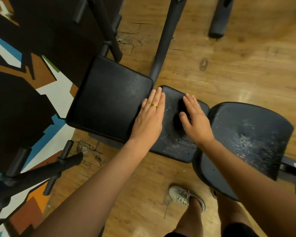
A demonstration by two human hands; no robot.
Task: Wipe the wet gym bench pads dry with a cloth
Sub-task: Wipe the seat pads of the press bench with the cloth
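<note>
— How do the fingers lie?
— Straight on both hands, gripping nothing. The left hand (149, 117) rests flat across the square pad (108, 98) and the middle pad (171, 100). The right hand (196, 120) presses the cloth (177, 124).
— Where is the cloth?
— Under the right fingers, bulging out beside the thumb. Droplets (174, 142) lie beside the wrist.

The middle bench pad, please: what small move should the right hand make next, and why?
Probably pull the right hand and the dark cloth under it back toward the body, across the near end of the middle pad, where droplets glisten. The left hand lies flat beside it, off that wet patch.
</note>
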